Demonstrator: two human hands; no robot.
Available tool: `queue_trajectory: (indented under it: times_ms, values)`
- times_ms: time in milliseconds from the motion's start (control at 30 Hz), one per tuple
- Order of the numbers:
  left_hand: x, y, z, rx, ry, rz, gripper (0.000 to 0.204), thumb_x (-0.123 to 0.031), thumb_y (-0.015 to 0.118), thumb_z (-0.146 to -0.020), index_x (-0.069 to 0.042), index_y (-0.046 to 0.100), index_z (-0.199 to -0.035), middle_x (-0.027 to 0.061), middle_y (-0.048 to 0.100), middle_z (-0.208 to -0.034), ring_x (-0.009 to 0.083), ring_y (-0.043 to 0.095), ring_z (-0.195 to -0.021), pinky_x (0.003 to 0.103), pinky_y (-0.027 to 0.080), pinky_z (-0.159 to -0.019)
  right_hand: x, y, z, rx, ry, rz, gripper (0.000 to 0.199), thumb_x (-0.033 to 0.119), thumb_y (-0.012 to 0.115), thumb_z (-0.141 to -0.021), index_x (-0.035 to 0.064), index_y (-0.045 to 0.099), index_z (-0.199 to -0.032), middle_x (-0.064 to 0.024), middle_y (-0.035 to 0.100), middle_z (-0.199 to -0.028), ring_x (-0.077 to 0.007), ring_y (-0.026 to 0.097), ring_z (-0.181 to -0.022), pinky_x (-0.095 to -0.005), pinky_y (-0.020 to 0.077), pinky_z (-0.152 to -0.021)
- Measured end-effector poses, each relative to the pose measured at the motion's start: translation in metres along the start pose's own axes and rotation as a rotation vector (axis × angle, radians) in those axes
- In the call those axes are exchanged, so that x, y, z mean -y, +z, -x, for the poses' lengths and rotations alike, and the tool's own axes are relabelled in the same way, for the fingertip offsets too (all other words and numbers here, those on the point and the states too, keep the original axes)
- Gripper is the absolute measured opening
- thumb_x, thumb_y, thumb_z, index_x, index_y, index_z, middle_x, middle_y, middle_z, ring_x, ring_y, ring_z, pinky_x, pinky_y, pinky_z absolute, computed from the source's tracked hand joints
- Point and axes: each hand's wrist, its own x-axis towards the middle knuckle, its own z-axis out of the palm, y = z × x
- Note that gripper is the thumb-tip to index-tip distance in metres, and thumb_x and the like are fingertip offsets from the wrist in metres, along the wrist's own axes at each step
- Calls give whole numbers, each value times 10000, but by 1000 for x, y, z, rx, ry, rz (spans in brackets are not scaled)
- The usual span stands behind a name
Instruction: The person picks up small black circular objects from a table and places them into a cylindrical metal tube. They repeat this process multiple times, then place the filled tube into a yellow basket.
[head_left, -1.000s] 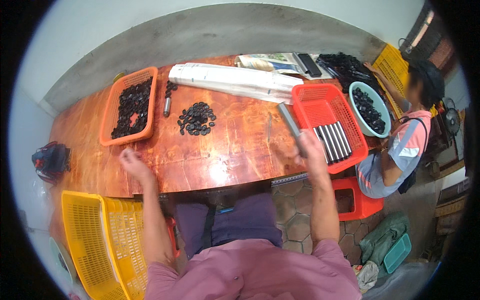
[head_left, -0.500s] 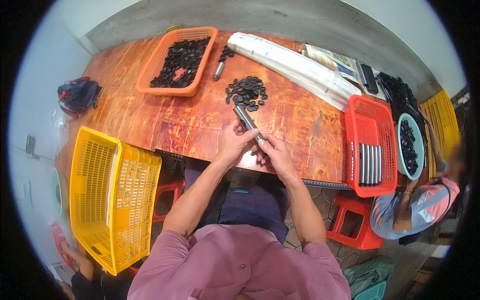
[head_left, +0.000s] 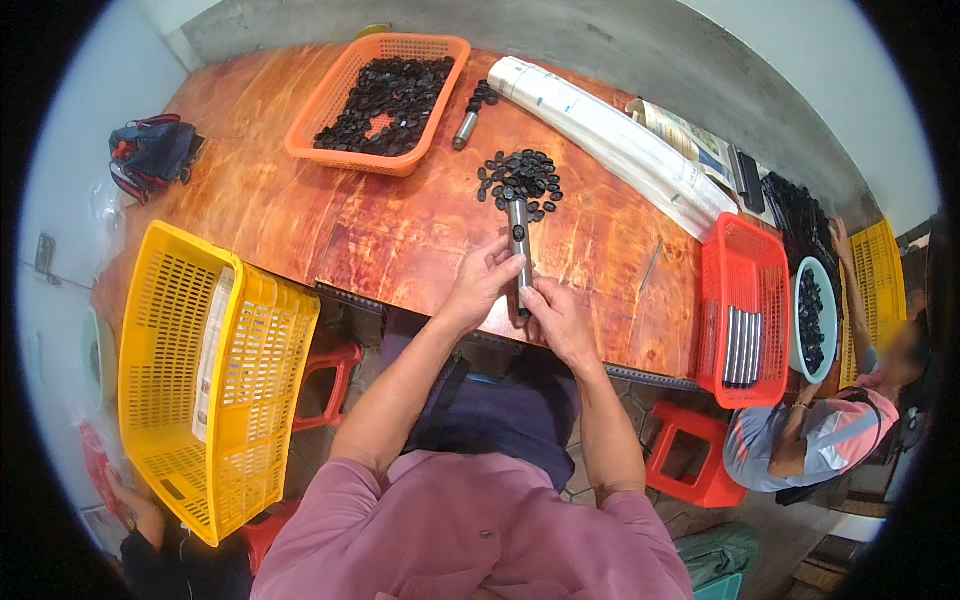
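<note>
A silver metal tube (head_left: 517, 215) lies almost straight away from me over the front part of the table, a small black oval piece (head_left: 519, 232) on its upper side. My left hand (head_left: 482, 284) grips the tube around its middle, thumb against its side. At the near, dark end, my right hand (head_left: 558, 316) is closed on it with thumb and fingers. Just past the tube's far end is a loose pile of small black oval pieces (head_left: 522, 172). Another short metal tube (head_left: 465, 130) lies farther back beside a few more black pieces.
An orange basket (head_left: 300, 140) of black pieces stands back left. On the right, a red basket (head_left: 745, 260) holds several metal tubes, beside a pale bowl (head_left: 803, 330) of black pieces. A yellow crate (head_left: 265, 400) stands left. A co-worker (head_left: 810, 440) sits at right; a long white roll (head_left: 610, 140) lies behind.
The tube has turned from slanting to nearly straight away from me, and its black oval piece now faces up. My hands have shifted slightly along it. The whole view has tilted a little.
</note>
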Motion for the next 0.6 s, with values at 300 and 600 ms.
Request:
queue_trajectory:
  times_ms: [300,600]
  values:
    - [2,-7,-9,-108,-53,129,363,-179,590,-1049,-12,476,-1351,116,629,-1065,214,697,-893,352,610,-768,6,-34,-33,-584,-354,565,212,191,670,-949,-14,700,-905,-147,698,-772,-275,687,-691,-403,528,-641]
    - [-4,-8,-8,-24,-63,133,528,-144,638,-1016,4,408,-1468,126,630,-1079,225,705,-902,356,619,-768,9,-126,0,-1032,-128,1293,222,197,739,-879,-19,709,-919,-247,693,-880,-448,673,-860,-527,534,-771]
